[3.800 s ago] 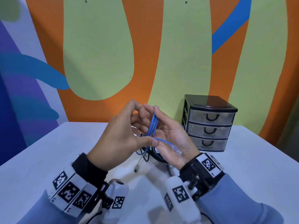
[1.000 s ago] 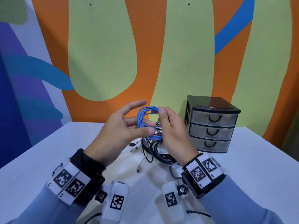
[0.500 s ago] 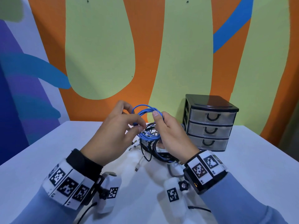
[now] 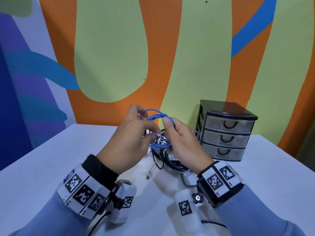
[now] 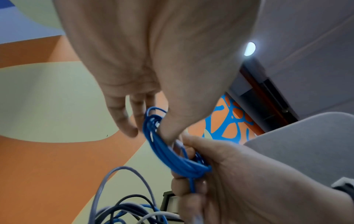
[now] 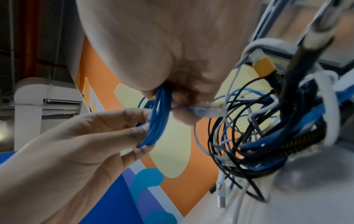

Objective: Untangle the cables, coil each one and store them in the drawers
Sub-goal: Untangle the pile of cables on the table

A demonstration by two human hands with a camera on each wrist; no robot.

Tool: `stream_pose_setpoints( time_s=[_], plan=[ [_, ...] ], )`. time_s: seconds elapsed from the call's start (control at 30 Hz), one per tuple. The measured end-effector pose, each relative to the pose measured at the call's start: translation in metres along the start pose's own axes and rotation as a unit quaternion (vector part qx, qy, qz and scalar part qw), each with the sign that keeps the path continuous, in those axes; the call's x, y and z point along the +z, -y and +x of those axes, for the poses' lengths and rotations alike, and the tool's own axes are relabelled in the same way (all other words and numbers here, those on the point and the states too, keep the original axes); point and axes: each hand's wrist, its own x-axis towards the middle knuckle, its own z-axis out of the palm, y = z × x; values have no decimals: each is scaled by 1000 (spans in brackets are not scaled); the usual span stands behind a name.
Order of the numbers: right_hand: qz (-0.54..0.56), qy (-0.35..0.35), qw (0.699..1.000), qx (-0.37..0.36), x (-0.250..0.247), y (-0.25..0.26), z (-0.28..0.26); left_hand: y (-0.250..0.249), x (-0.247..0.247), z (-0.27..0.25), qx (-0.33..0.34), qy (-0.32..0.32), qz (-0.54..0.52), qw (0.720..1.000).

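Observation:
A thin blue cable (image 4: 156, 116) (image 5: 168, 154) (image 6: 159, 121) is wound into a small coil and held up above the table between both hands. My left hand (image 4: 131, 140) pinches the coil's left side and its clear plug end. My right hand (image 4: 180, 142) grips the coil's right side, thumb on top. Under the hands a tangle of black, blue, white and grey cables (image 4: 168, 160) (image 6: 258, 136) lies on the white table (image 4: 51, 167). The black three-drawer unit (image 4: 226, 132) stands to the right, all drawers closed.
A painted orange, green and blue wall (image 4: 110, 48) rises right behind the table. The drawer unit stands near the table's far edge. A loose white plug (image 4: 148, 176) trails from the tangle toward me.
The blue cable went from a folded bunch in my palms to a round coil. Over the last second both hands shifted their grip around the coil; the left fingers closed onto it.

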Motion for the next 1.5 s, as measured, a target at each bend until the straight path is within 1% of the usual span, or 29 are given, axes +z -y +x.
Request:
stream_pose_setpoints(
  time_s=[0.07, 0.13, 0.17, 0.2, 0.23, 0.27, 0.37, 0.43, 0.5, 0.53, 0.57, 0.67, 0.73, 0.8, 0.83, 0.87, 0.9, 0.93, 0.97, 1.03, 1.07, 1.1, 1.17, 1.2, 1.23, 1.27, 1.33, 1.37, 1.5],
  plan=[
    [11, -4, 1000, 17, -1, -4, 3, 1, 0, 2, 11, -90, -33, 995],
    [8, 4, 999, 31, -2, -7, 4, -2, -3, 5, 2, -195, -92, 976],
    [10, 11, 999, 42, -3, -9, 3, -2, -5, 6, -15, -231, -140, 963],
    [27, 15, 998, 56, -2, -9, 4, -1, -8, 7, -39, -243, -188, 951],
    [52, 13, 996, 68, -2, -9, 3, 1, -11, 8, -70, -229, -241, 941],
    [71, 2, 995, 73, -2, -9, 3, 1, -14, 9, -103, -196, -301, 927],
    [101, -75, 989, 74, -3, -9, 7, -5, -21, 7, -181, -60, -480, 856],
    [134, -117, 981, 74, -5, -9, 8, -9, -24, 5, -196, 1, -538, 820],
    [177, -134, 973, 71, -7, -5, 7, -12, -27, 4, -195, 33, -562, 803],
    [195, -137, 969, 65, -8, -2, 6, -12, -27, 4, -188, 43, -557, 808],
    [210, -139, 966, 59, -9, 1, 5, -11, -27, 3, -177, 48, -540, 822],
    [255, -145, 955, 43, -10, 8, 4, -3, -24, 4, -136, 30, -442, 886],
    [306, -136, 941, 41, -9, 12, 3, 4, -21, 6, -123, 13, -364, 923],
    [365, -100, 924, 43, -4, 17, 0, 10, -16, 7, -101, -28, -230, 967],
    [391, -74, 916, 48, 0, 20, -2, 12, -15, 7, -87, -67, -147, 983],
    [407, -48, 911, 53, 3, 22, -4, 14, -15, 6, -80, -106, -73, 988],
    [414, -23, 908, 58, 6, 23, -6, 15, -16, 6, -79, -140, -27, 987],
    [414, -2, 908, 61, 8, 23, -8, 17, -18, 6, -83, -166, -21, 982],
    [413, 18, 908, 64, 10, 23, -10, 20, -18, 5, -90, -176, -43, 979],
    [401, 51, 912, 74, 14, 22, -12, 20, -16, 6, -114, -159, -148, 969],
    [392, 60, 915, 78, 17, 21, -13, 17, -14, 7, -138, -148, -218, 955],
    [383, 63, 918, 82, 19, 20, -13, 12, -14, 8, -166, -140, -294, 931],
    [369, 56, 924, 87, 20, 17, -12, 3, -15, 10, -210, -123, -445, 862],
    [360, 52, 927, 89, 19, 17, -12, 0, -17, 11, -216, -117, -496, 833],
    [349, 51, 931, 91, 19, 16, -12, -1, -18, 11, -214, -110, -523, 818],
    [338, 53, 935, 93, 18, 15, -11, -2, -17, 11, -207, -106, -522, 821],
    [314, 63, 942, 100, 17, 14, -11, -1, -14, 8, -192, -106, -485, 846],
    [304, 67, 944, 106, 17, 13, -11, -1, -12, 7, -192, -109, -474, 853],
    [313, 64, 940, 117, 17, 15, -8, -2, -10, 7, -185, -125, -483, 847]
  ],
)
